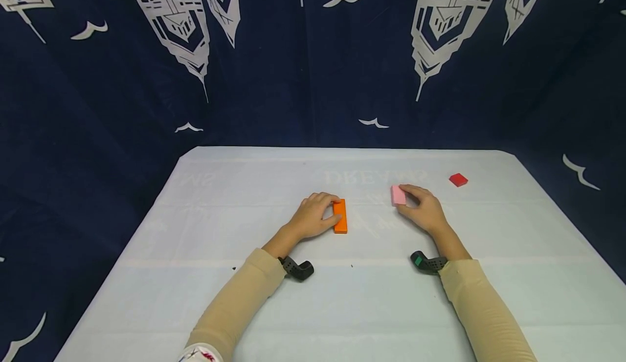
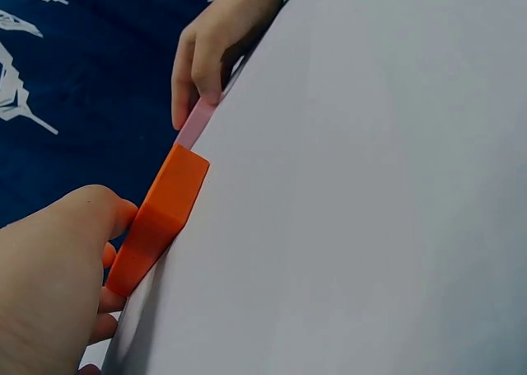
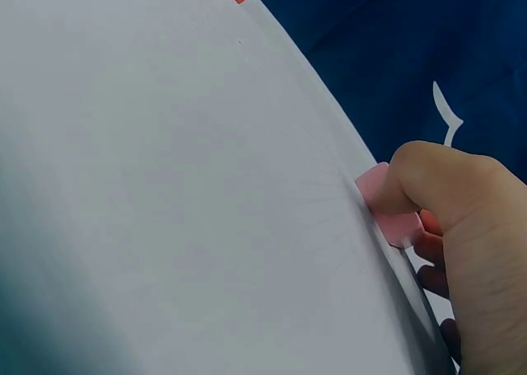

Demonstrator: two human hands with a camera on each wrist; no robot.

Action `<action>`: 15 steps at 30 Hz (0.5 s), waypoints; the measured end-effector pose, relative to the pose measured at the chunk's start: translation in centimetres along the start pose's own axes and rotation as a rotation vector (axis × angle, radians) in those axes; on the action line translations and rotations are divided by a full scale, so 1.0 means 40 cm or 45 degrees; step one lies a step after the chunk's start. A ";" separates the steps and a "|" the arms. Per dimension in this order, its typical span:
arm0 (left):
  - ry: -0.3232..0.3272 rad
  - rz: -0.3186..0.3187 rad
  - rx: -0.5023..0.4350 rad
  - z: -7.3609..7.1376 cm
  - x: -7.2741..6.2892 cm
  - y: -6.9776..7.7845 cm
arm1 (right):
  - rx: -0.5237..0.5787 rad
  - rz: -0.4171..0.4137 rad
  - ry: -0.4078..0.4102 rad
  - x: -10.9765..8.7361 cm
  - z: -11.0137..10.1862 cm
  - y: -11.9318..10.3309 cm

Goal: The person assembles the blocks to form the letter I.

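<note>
On the white table, my left hand [image 1: 313, 215] holds an orange rectangular block [image 1: 340, 218], fingers at its far end and thumb at its near side. The left wrist view shows this orange block [image 2: 169, 198] close up, the thumb against one face. To the right, my right hand [image 1: 426, 211] pinches a pink block [image 1: 398, 196] by its two ends between thumb and fingers. The pink block [image 3: 399, 227] is partly hidden by the thumb in the right wrist view. A gap of bare table separates the two blocks.
A small red diamond-shaped piece [image 1: 458, 180] lies beyond my right hand, near the table's far right. Behind the white table [image 1: 352, 307] hangs a dark blue cloth [image 1: 313, 79] with white prints. A black camera band [image 1: 298, 269] sits on each wrist.
</note>
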State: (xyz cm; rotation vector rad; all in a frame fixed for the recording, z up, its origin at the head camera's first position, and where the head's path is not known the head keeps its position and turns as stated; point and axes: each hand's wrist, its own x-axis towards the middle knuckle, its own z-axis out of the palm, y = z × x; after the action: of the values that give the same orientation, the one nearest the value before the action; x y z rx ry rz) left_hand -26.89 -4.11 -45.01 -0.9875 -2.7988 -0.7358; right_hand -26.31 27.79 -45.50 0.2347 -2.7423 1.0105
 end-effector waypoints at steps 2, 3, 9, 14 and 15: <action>0.004 0.001 -0.011 0.001 -0.001 -0.001 | -0.001 -0.013 0.027 0.000 0.001 0.003; 0.006 0.000 -0.013 0.002 -0.001 -0.002 | -0.002 -0.017 0.038 0.001 0.002 0.004; 0.011 -0.007 -0.027 0.006 -0.004 -0.004 | 0.002 -0.016 0.073 -0.002 0.005 0.006; 0.015 -0.007 -0.042 0.005 -0.005 -0.006 | -0.011 0.001 0.105 -0.004 0.009 0.005; 0.016 -0.008 -0.044 0.005 -0.004 -0.006 | -0.014 0.004 0.108 -0.004 0.009 0.005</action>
State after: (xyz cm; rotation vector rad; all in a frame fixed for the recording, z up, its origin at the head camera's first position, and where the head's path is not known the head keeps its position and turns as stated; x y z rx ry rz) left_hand -26.89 -4.27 -45.33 -0.9769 -2.7890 -0.7903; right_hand -26.25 27.73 -45.95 0.1816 -2.6717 0.9831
